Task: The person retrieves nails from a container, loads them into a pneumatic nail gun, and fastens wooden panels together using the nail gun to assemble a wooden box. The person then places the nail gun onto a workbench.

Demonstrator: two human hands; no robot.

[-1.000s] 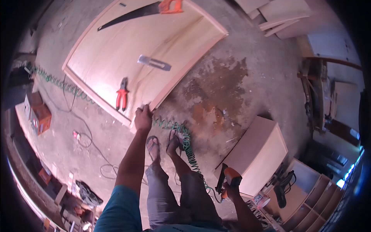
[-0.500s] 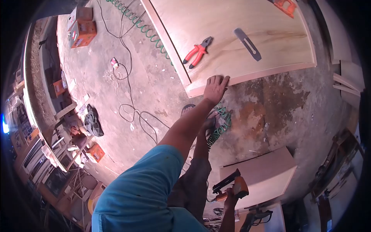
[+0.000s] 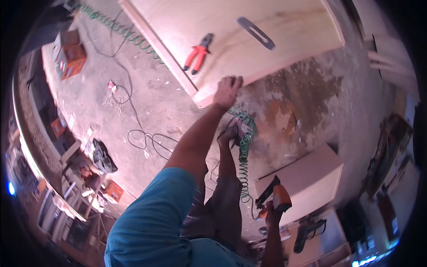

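One pale wooden strip point(image 3: 160, 46) runs along the left edge of the plywood panel point(image 3: 296, 38), which lies near the floor in front of the person. Just inside that strip, near the near-left corner, rest red-handled pliers point(image 3: 202, 48), apart from any hand. To their right, the left hand point(image 3: 227, 92) stays on the near edge, close to the same corner as half a second ago; its fingers are bent and together over the rim, and I cannot tell whether the thumb clamps underneath. A green coiled hose point(image 3: 243, 167) hangs below that edge and runs down towards the right hand. Farther right, a slotted metal blade point(image 3: 245, 24) lies flat on the panel, well in from the near edge. The view has swung, so the saw handle that showed towards the far edge is now out of frame. At the right, the right hand point(image 3: 271, 214) remains closed round the grip of a nail gun point(image 3: 281, 198), low beside a wooden box point(image 3: 307, 182) and well apart from the panel. With both hands keeping their places, I judge that the panel's corner is being steadied and no fastener is being driven at this instant.
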